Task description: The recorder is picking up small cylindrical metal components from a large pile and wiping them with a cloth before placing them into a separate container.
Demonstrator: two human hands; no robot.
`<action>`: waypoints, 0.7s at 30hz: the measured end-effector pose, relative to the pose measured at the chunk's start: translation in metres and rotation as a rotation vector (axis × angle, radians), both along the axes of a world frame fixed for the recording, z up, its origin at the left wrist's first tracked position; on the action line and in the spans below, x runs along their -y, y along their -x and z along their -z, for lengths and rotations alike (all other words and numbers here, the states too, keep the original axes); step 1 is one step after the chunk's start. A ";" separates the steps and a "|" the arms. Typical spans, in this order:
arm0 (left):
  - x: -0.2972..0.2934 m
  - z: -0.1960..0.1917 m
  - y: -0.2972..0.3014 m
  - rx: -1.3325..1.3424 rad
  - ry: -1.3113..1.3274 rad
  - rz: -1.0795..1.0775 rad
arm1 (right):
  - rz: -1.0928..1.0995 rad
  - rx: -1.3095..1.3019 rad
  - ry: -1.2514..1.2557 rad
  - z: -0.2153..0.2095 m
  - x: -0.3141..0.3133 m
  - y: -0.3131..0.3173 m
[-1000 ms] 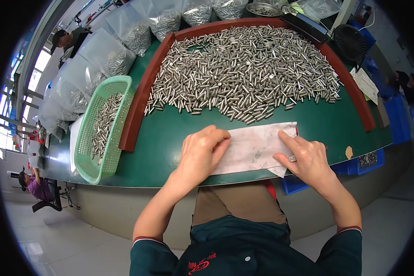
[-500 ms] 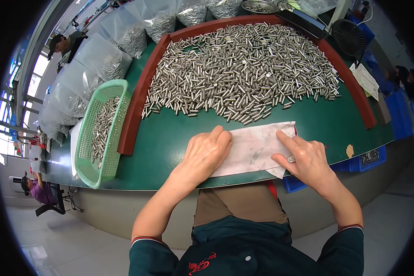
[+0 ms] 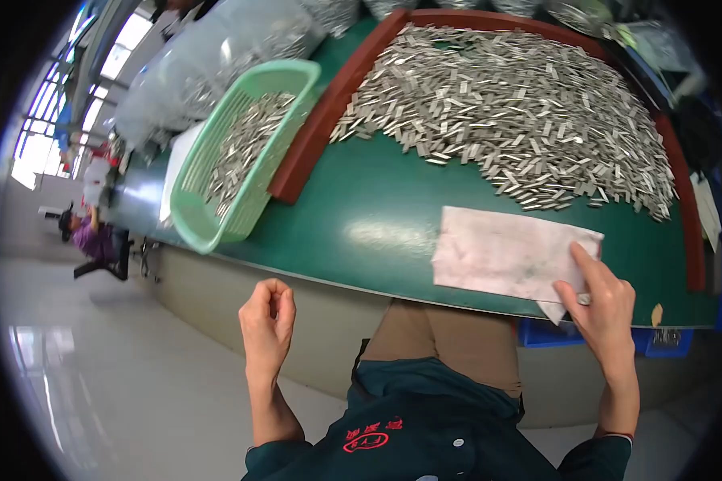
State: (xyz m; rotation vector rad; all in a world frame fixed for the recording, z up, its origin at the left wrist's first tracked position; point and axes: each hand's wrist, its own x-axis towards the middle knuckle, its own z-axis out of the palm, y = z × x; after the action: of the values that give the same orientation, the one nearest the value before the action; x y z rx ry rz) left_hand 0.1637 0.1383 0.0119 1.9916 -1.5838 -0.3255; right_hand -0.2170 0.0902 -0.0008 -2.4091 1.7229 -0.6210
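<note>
My left hand [image 3: 266, 325] is off the table, in front of its near edge, fingers curled together with the thumb; whatever may be in them is hidden. My right hand [image 3: 605, 305] rests at the right end of a folded, stained whitish cloth [image 3: 497, 252]. Its index finger and thumb lie on the cloth, while the other fingers curl around a small metal pin [image 3: 583, 299], of which only one end shows. Beyond the cloth spreads a large heap of short silvery metal pins [image 3: 521, 112]. More pins lie in a green plastic basket [image 3: 253, 210] at the left.
A dark red wooden frame [image 3: 337, 108] borders the heap on a green tabletop [image 3: 361, 232]. Clear plastic bags [image 3: 208, 72] of pins line the back left. Blue bins [image 3: 549, 333] sit below the right edge. A person in purple [image 3: 96, 238] sits far left.
My left hand has left the cloth and drawn back left past the table edge, its fingers curled. My right hand stays at the cloth's right end. The view has swung left.
</note>
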 end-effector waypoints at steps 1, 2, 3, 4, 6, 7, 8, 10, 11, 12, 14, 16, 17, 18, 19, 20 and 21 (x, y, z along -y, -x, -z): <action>-0.011 0.009 -0.018 0.034 -0.024 -0.071 | 0.016 0.053 -0.037 -0.004 -0.002 -0.002; -0.025 0.019 -0.038 0.074 -0.048 -0.148 | 0.033 0.072 -0.078 -0.006 -0.004 -0.003; -0.030 0.023 -0.047 0.204 -0.174 -0.200 | 0.090 0.106 -0.078 -0.015 -0.008 0.004; -0.041 0.032 -0.060 0.266 -0.180 -0.236 | 0.108 0.138 -0.037 -0.016 -0.008 0.008; -0.060 0.039 -0.080 0.259 -0.290 -0.282 | 0.101 0.161 -0.007 -0.024 -0.004 0.006; -0.064 0.038 -0.083 0.258 -0.294 -0.298 | 0.092 0.201 0.015 -0.024 -0.003 0.008; -0.067 0.038 -0.085 0.242 -0.336 -0.317 | 0.083 0.200 0.014 -0.025 -0.002 0.007; -0.064 0.043 -0.084 0.213 -0.372 -0.312 | 0.110 0.173 0.054 -0.029 0.001 0.008; -0.059 0.047 -0.082 0.216 -0.308 -0.297 | 0.112 0.199 0.095 -0.033 0.001 0.006; -0.056 0.050 -0.079 0.220 -0.247 -0.286 | 0.114 0.222 0.108 -0.034 0.002 0.005; -0.049 0.050 -0.075 0.156 -0.298 -0.238 | 0.126 0.303 0.105 -0.036 -0.001 0.007; -0.052 0.060 -0.087 -0.016 -0.292 -0.138 | 0.104 0.341 0.187 -0.045 0.000 0.008; -0.050 0.051 -0.084 -0.145 -0.354 -0.122 | 0.045 0.331 0.251 -0.047 0.003 0.010; -0.050 0.049 -0.085 -0.309 -0.365 -0.073 | 0.087 0.443 0.159 -0.053 0.003 0.009; -0.049 0.048 -0.085 -0.470 -0.380 -0.025 | 0.087 0.507 0.146 -0.055 0.004 0.010; -0.047 0.046 -0.081 -0.511 -0.385 -0.014 | 0.064 0.526 0.173 -0.055 0.006 0.012; -0.043 0.042 -0.077 -0.550 -0.394 -0.014 | 0.053 0.540 0.180 -0.056 0.007 0.012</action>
State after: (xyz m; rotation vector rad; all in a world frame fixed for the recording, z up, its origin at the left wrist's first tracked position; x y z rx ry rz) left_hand 0.2409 0.1817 -0.0299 1.9478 -1.2117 -1.1447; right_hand -0.2286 0.0834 0.0550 -2.0271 1.5471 -1.3362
